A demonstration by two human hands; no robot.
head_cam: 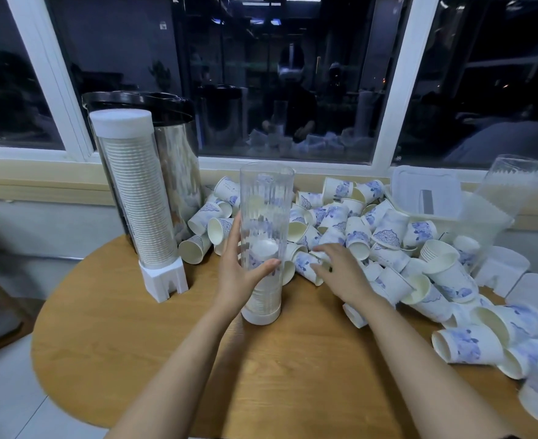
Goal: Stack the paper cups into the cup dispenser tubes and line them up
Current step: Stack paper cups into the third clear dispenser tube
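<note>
Clear ribbed plastic dispenser tube (266, 217) stands upright on its white base cap near the middle of the round wooden worktop (166, 359), with a short stack of white paper cups (263, 299) nested in its lower part. The left hand (240, 277) grips the tube low down, thumb laid across the near face and fingers (234, 236) wrapped round the left side. The right hand (337, 274) reaches just right of the tube into the heap of loose blue-patterned paper cups (388, 236), its fingers bent over one cup lying on its side (305, 264); whether they actually hold it or only rest on it is hard to say from this angle. The heap spreads from behind the tube to the near right edge of the worktop. At the far left a second clear tube (134, 191), packed full of cups and closed with a white cap, stands on a white footed base just in front of a shiny steel bin with a black lid (179, 153). At the far right a third clear tube (499, 204) leans tilted beside a white plastic basket (426, 191).
</note>
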